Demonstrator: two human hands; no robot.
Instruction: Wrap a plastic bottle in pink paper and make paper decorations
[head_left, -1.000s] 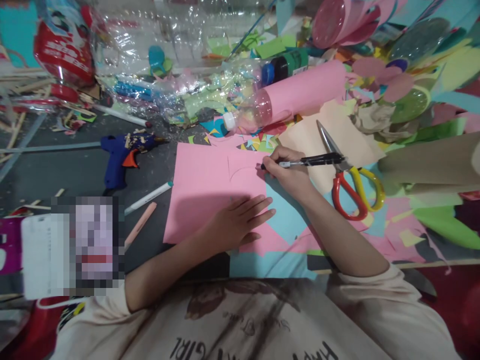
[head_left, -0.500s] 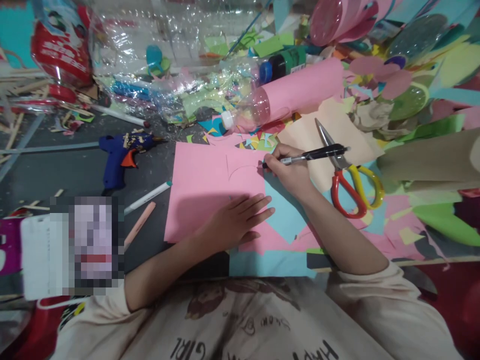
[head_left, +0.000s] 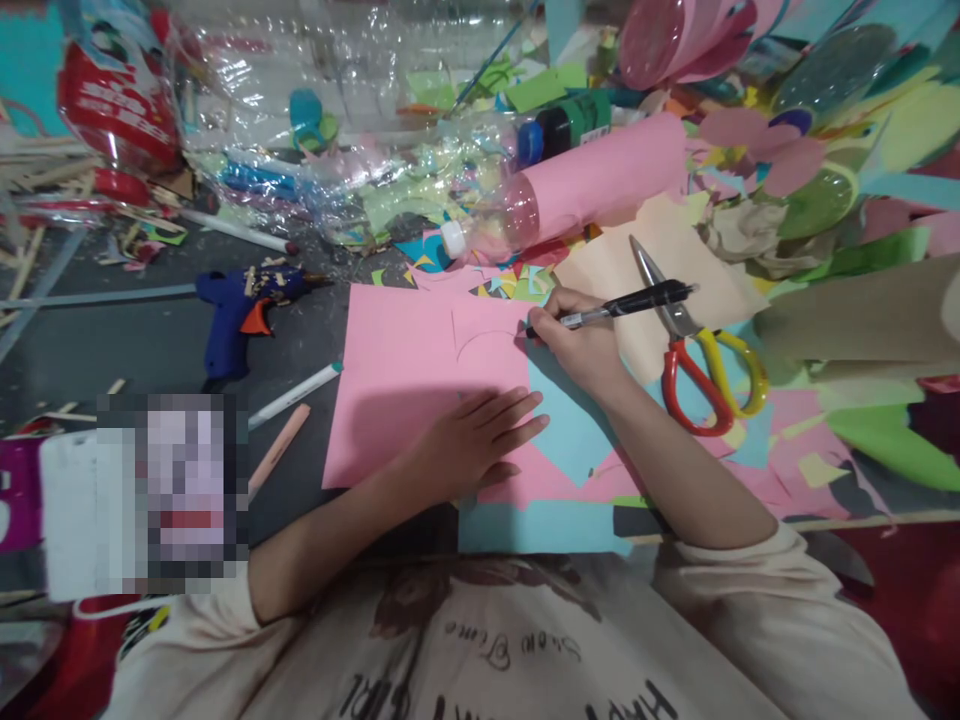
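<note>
A sheet of pink paper lies in front of me, with a short straight line and a curved line drawn near its upper right. My left hand rests flat on the lower right of the sheet, fingers stretched out. In my right hand is a black pen, its tip at the sheet's right edge where the curve ends. Blue paper shows between the two hands. Scissors with one red and one yellow handle lie right of my right hand, on beige paper.
A blue glue gun, a white marker and an orange stick-like piece lie to the left. Behind the sheet are a plastic bottle wrapped in pink paper, crinkled clear plastic and paper scraps. A red bottle stands far left.
The pink sheet's lower left corner has shifted slightly outward to the left. Both hands are nearly still, and the pen's tip stays at the right edge.
</note>
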